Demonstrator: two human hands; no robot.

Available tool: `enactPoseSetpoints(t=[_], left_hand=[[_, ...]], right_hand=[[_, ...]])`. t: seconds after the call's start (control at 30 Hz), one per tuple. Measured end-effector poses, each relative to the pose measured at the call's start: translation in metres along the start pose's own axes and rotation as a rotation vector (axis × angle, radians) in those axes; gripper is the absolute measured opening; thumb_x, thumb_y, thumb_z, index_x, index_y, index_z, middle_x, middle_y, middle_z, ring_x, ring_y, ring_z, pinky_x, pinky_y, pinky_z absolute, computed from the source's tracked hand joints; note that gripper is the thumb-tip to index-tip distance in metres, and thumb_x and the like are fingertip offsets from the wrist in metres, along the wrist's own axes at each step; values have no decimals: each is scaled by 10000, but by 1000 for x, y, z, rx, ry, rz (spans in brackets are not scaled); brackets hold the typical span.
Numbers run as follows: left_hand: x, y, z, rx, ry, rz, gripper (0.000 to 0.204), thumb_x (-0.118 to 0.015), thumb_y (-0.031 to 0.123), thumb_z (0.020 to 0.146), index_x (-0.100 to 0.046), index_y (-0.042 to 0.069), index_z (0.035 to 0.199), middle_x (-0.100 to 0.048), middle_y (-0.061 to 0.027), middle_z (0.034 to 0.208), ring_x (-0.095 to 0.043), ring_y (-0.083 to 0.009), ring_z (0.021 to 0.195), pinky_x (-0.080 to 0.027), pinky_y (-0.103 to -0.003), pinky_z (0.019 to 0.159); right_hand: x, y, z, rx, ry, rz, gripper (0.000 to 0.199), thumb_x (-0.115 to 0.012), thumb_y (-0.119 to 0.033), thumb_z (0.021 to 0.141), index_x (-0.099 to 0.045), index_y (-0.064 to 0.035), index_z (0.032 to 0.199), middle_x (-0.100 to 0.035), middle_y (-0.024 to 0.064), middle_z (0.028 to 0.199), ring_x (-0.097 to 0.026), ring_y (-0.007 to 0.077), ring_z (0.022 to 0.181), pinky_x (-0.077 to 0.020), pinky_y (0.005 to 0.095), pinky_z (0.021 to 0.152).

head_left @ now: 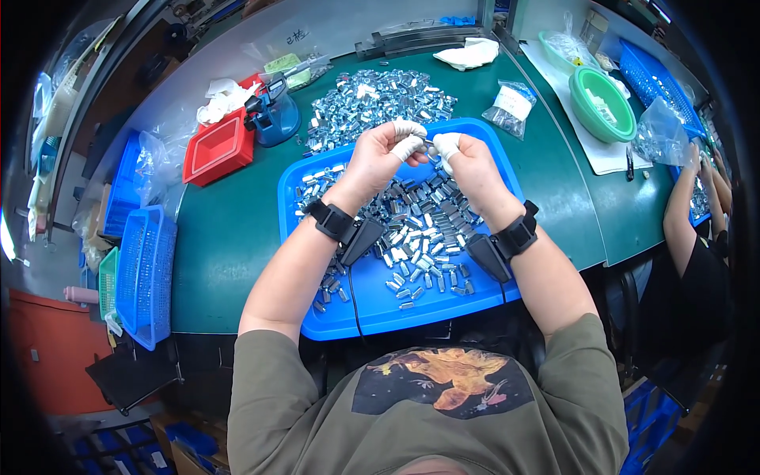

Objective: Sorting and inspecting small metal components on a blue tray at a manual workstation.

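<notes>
Both hands meet above the far part of a blue tray. My left hand has its wrapped thumb and forefinger pinched on a small metal part. From the other side, my right hand grips the same part with wrapped fingertips; most of it is hidden by the fingers. Under my hands lie many loose silvery metal pieces, short and block-like, scattered in the tray. Beyond the tray's far rim, a heap of similar shiny pieces covers the green table.
At the left stand a red bin, a blue hand-operated tool and a blue basket. A bag of parts and a white cloth lie far right. Further right are a green basin and another person's arms.
</notes>
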State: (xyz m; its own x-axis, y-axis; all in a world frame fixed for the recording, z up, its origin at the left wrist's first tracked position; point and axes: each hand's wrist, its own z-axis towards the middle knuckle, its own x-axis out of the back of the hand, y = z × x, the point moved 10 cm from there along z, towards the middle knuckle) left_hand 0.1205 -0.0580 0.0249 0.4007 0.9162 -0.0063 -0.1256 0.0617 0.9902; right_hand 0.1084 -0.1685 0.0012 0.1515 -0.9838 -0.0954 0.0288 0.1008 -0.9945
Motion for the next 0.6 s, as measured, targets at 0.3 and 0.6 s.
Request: enactPoseSetpoints(t=[0.3,0.6], left_hand=[[6,-3,3,-66,78,34,153,-535,66,867,-574,20,1007,-623,-58,840,-596,-107,713,-475,-225,628],[92,47,-5,-397,593,904,202,-626,73,762,-598,41,960,-629,-106,873,-612,-236,757,-470,-322,701]], right_hand=[[-3,0,-6,-122,37,8,216,-493,-233,900,-609,-58,849,-455,-76,637,-359,20,547,-292,186,490],[24,-11,7,50,200,-199,209,-500,-218,895,-611,-46,850,-466,-59,650,-373,29,566,-301,195,497]])
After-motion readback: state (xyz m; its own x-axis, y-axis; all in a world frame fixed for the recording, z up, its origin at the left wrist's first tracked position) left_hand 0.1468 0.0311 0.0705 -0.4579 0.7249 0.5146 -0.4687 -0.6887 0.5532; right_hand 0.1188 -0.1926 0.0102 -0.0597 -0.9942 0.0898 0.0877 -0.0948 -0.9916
